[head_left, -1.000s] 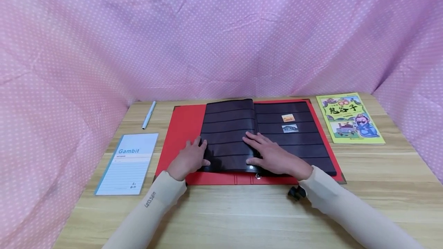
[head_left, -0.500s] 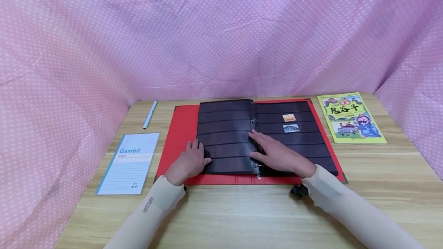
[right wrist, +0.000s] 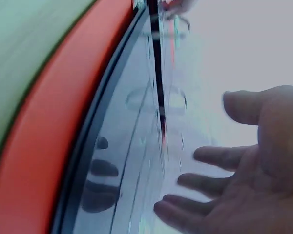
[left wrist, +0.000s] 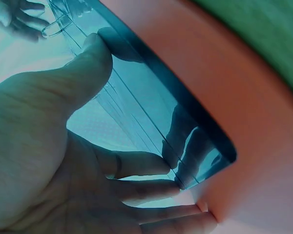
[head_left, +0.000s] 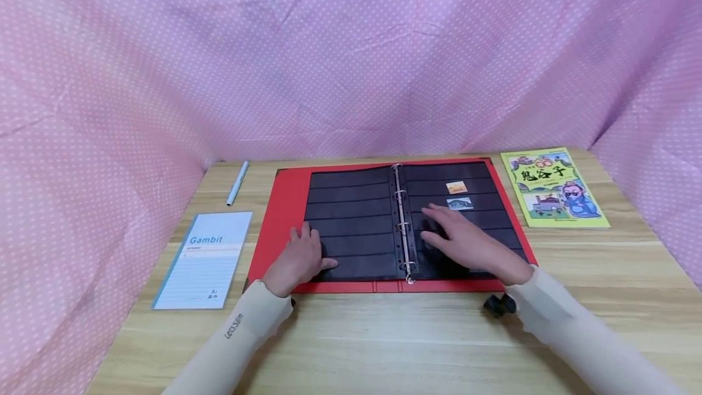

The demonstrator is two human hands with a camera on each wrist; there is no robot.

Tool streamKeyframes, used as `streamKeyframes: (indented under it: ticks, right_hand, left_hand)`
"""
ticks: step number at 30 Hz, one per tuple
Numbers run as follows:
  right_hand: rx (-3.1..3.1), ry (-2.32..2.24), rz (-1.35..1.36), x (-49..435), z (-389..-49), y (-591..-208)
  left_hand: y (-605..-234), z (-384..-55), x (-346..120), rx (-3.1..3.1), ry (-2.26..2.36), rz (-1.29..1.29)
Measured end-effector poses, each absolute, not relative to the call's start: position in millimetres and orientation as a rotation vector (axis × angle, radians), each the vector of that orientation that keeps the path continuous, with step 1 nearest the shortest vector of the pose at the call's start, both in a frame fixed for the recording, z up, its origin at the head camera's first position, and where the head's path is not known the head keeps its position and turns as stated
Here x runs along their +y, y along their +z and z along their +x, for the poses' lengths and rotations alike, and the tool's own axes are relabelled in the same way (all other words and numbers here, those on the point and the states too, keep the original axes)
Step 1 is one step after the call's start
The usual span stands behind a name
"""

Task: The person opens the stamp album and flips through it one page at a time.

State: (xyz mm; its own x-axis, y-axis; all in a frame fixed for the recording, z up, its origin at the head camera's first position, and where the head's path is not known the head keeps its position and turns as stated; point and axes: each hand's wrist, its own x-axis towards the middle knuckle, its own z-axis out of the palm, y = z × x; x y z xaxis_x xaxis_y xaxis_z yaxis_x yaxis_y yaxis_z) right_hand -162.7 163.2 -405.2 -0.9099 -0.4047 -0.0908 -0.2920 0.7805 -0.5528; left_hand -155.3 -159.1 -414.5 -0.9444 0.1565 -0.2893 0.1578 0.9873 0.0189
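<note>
A red ring binder (head_left: 282, 200) lies open on the table, with black pocket pages on both sides of its metal ring spine (head_left: 402, 215). My left hand (head_left: 298, 261) rests at the outer edge of the left page (head_left: 353, 215), fingers spread; the left wrist view shows its thumb and fingertips at the glossy sheet. My right hand (head_left: 466, 242) is over the right page (head_left: 433, 172) with loosely extended fingers. In the right wrist view those fingers (right wrist: 205, 185) look apart from the page, holding nothing. Two small stamps, one orange (head_left: 456, 188) and one grey-blue (head_left: 460, 203), sit in the right page's pockets.
On the left lie a light-blue notebook (head_left: 203, 261) and a pale blue pen (head_left: 237, 183). A yellow comic-style book (head_left: 555, 188) lies to the right. Pink dotted cloth (head_left: 351, 66) hangs behind the wooden table (head_left: 373, 340).
The left page has come down flat to the left, uncovering the metal rings. My right hand has moved from the spine rightward over the right page. My left hand has shifted slightly left.
</note>
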Motion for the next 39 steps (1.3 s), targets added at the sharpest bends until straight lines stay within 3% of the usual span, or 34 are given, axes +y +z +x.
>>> streamKeyframes:
  ticks: [13,39]
  right_hand:
    - [2.894,-0.538,-0.224,248.2,-111.2,-422.7]
    - [3.021,-0.813,-0.153,250.8,-103.8,-398.8]
  left_hand:
    - [-410.8,-153.4,-159.2,2.843,-0.072,0.294]
    - [-416.0,-154.1,-160.5,2.859,-0.134,0.327]
